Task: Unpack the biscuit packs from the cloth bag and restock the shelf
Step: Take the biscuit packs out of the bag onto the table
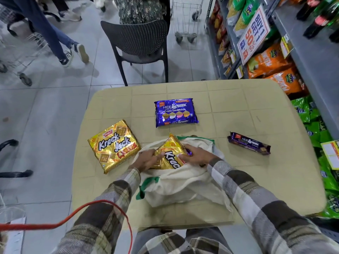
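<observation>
A white cloth bag (185,186) with green trim lies on the beige table (256,107). A gold Krack Jack pack (171,156) sticks halfway out of its mouth. My left hand (146,159) grips the pack's left edge. My right hand (197,156) holds its right side, with a purple wrapper tip showing by the fingers. On the table lie another gold Krack Jack pack (113,145) at the left, a blue Hide & Seek creme pack (175,112) at the middle back, and a dark purple Hide & Seek roll (248,143) at the right.
The shelf (300,57) runs along the right with orange and green snack bags and a promo sign (254,33). A black chair (141,46) stands behind the table. People's legs and wire trolleys (185,19) are beyond. A red cable (73,215) crosses the lower left.
</observation>
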Tool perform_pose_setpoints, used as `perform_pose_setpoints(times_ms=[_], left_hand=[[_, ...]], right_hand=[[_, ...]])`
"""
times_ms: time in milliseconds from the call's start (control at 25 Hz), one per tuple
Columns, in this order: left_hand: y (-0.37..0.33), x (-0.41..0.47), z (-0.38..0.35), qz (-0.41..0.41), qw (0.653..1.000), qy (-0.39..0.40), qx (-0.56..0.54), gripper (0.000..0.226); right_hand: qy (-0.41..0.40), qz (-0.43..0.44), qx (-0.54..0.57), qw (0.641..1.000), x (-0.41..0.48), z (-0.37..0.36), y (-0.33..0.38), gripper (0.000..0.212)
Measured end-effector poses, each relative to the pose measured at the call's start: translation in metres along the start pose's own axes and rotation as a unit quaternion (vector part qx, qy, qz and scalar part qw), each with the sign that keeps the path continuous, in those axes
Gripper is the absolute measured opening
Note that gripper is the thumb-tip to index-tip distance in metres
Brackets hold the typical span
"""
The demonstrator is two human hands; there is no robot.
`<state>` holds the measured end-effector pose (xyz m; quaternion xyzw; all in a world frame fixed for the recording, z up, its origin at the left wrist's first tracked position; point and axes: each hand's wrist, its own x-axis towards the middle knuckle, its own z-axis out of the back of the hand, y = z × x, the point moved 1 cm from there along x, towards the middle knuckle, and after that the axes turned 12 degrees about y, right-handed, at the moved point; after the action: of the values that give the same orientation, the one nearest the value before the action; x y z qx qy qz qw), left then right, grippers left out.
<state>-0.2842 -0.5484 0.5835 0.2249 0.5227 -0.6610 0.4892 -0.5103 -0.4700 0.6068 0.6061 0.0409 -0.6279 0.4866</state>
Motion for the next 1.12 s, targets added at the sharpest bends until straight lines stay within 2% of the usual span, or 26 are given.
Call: perform_pose_setpoints(times_ms=[80,200,280,320,400,480,560,640,720,840,960,1120], left_hand=[[0.001,-0.001,-0.007,0.004,0.998,-0.048,-0.041,0.066],[0.002,-0.001,-0.007,-0.003,0.993,-0.066,-0.099,0.063],[0.005,-0.002,-0.005,-0.004,0.989,-0.089,-0.121,0.060],[0.006,-0.002,-0.004,-0.001,0.986,-0.098,-0.136,0.057],[0.003,-0.002,-0.004,0.003,0.982,-0.105,-0.156,0.053],[0.000,-0.002,-0.007,0.016,0.979,-0.108,-0.174,0.056],[-0.001,-0.001,-0.012,0.031,0.969,-0.107,-0.221,0.062],[-0.001,-0.001,-0.017,0.038,0.966,-0.098,-0.237,0.071],[-0.002,-0.004,-0.018,0.036,0.965,-0.096,-0.240,0.070],[-0.001,-0.008,-0.016,0.041,0.951,-0.086,-0.295,0.074],[-0.007,-0.016,-0.017,0.046,0.947,-0.092,-0.306,0.070],[-0.021,-0.031,-0.015,0.029,0.940,-0.154,-0.303,0.068]], right_hand=[[-0.033,-0.033,-0.024,0.999,0.000,-0.003,-0.006,0.078],[-0.071,-0.084,-0.054,0.992,-0.001,-0.023,-0.017,0.094],[-0.090,-0.082,-0.061,0.991,-0.005,-0.040,-0.025,0.106],[-0.104,-0.066,-0.027,0.992,-0.009,-0.048,-0.029,0.107],[-0.149,-0.052,0.057,0.986,-0.014,-0.055,-0.034,0.099],[-0.194,-0.073,0.130,0.970,-0.013,-0.059,-0.036,0.082],[-0.181,-0.086,0.171,0.965,-0.006,-0.072,-0.031,0.060],[-0.160,-0.073,0.199,0.964,0.001,-0.090,-0.024,0.048],[-0.192,-0.056,0.228,0.953,0.003,-0.099,-0.020,0.038],[-0.209,-0.033,0.227,0.951,0.005,-0.094,-0.018,0.032],[-0.204,-0.030,0.228,0.951,0.005,-0.088,-0.018,0.031],[-0.221,0.008,0.261,0.939,-0.002,-0.079,-0.013,0.028]])
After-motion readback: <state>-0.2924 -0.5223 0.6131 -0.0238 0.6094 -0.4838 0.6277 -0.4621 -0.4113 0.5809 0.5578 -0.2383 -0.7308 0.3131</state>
